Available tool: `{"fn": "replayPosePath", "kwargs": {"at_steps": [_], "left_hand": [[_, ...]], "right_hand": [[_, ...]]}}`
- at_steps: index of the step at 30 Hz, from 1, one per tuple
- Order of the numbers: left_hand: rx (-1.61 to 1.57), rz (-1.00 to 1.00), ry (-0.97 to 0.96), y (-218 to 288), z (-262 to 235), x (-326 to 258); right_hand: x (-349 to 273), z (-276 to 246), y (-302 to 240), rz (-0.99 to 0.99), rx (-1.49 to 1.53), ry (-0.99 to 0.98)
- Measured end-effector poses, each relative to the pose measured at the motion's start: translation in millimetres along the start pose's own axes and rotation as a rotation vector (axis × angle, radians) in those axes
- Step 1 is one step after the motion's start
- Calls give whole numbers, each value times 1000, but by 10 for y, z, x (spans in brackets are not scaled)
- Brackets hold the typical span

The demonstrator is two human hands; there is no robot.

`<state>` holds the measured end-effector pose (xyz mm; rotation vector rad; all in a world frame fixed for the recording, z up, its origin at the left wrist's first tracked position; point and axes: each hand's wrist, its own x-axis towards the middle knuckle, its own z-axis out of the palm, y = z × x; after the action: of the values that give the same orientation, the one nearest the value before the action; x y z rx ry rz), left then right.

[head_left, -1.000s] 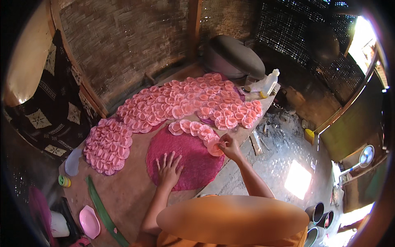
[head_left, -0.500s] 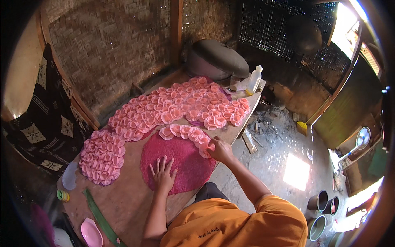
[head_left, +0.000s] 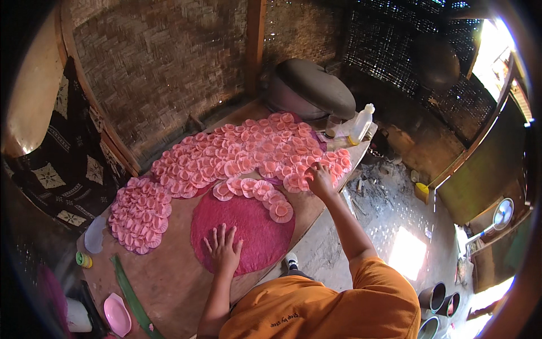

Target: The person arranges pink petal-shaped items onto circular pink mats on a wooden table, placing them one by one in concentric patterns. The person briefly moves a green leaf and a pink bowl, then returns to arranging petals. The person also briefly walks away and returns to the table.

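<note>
On the near middle of the bench (head_left: 169,282) lies a round dark-pink sheet (head_left: 248,226). Left hand (head_left: 224,248) flat on its near edge, fingers spread wide, holding nothing. Right hand (head_left: 320,179) reaches far right, fingers curled onto the pink fluted discs (head_left: 243,152); whether it grips one, cannot tell. Discs cover the far side and a left cluster. Clear bottle (head_left: 361,124) at far right corner. Pink dish (head_left: 117,314) near left.

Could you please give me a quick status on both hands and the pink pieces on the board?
Left hand flat, fingers spread, on the round pink sheet. Right hand reaching onto the laid-out pink rounds at the board's right edge; grip unclear. Nothing blocking.
</note>
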<state>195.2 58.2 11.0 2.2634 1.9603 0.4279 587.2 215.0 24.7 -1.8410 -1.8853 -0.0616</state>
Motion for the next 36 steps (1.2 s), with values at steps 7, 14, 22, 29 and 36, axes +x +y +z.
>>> {"fn": "replayPosePath", "kwargs": {"at_steps": [7, 14, 22, 29, 36], "left_hand": [[5, -31, 19, 231, 109, -132], [-11, -45, 59, 360, 78, -230], [-54, -29, 95, 339, 70, -234], [-119, -58, 118, 310, 117, -264], [-26, -42, 93, 323, 89, -230]], "right_hand": [[141, -211, 43, -219, 136, -13], [153, -363, -906, -269, 642, -179], [185, 479, -2288, -449, 754, -362], [172, 738, -2840, -632, 387, -246], [193, 407, -2058, -418, 408, -196]]}}
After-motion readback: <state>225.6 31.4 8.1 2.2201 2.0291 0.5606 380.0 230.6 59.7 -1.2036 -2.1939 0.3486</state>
